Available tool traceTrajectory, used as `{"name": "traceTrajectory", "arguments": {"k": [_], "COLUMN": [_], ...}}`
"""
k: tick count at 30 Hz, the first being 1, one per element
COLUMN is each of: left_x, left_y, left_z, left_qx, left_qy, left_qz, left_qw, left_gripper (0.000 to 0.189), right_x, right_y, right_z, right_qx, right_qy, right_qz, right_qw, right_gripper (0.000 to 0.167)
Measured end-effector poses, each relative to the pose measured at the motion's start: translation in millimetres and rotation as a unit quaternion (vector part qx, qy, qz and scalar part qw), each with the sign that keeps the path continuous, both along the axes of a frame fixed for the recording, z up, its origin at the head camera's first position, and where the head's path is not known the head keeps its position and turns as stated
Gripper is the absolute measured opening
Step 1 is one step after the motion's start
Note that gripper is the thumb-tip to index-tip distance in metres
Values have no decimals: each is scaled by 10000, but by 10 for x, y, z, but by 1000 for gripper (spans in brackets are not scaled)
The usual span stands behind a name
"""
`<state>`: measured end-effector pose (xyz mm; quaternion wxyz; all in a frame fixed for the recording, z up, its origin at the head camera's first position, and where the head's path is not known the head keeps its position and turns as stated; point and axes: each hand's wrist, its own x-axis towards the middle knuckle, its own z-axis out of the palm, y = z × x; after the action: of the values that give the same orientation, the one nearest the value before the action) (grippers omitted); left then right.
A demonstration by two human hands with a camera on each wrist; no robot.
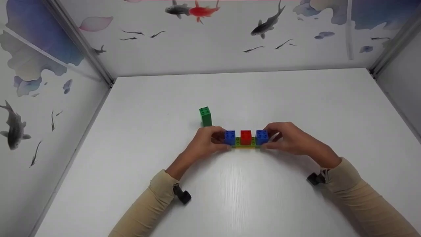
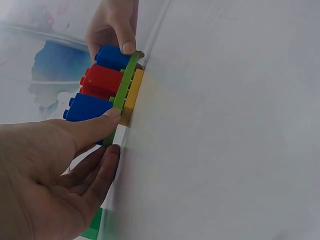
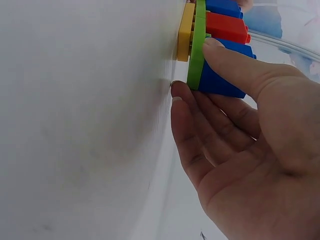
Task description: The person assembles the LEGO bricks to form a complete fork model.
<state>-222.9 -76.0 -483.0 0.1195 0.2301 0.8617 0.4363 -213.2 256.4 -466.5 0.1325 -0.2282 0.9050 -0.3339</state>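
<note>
Both hands hold a row of toy building bricks near the middle of the table. Two blue bricks [image 1: 230, 138] flank a red brick [image 1: 245, 137], all studs up on a long light green plate [image 2: 121, 95]. Beneath the green plate lies a shorter yellow plate [image 2: 132, 97], with the green ends jutting past it. My left hand [image 1: 204, 141] pinches the left end, thumb at the near edge of the green plate. At the other end my right hand [image 1: 291, 140] pinches likewise, its thumb on the green plate's edge beside the blue brick [image 3: 222, 75] and fingertips at the far side.
A tall dark green brick stack [image 1: 206, 117] stands upright just beyond the left hand. White panels printed with fish and blotches [image 1: 268, 24] border the white tabletop [image 1: 158, 98] at the back and sides. Small black cameras [image 1: 182, 195] are strapped at both wrists.
</note>
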Motion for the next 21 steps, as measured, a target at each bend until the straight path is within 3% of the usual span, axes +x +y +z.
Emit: {"name": "traceTrajectory", "arguments": {"k": [11,21], "left_x": [5,23], "left_y": [1,10], "left_z": [-10,-11], "left_qx": [17,44], "left_qy": [-31,-69], "left_qz": [49,101], "left_qw": [10000,9999], "left_gripper": [41,44], "right_x": [34,51], "right_y": [-18,-33], "right_z": [21,29], "right_qx": [123,403], "right_qy": [-62,183], "right_qz": [-46,-21], "right_qw": [9999,9990], "right_gripper": [41,40]}}
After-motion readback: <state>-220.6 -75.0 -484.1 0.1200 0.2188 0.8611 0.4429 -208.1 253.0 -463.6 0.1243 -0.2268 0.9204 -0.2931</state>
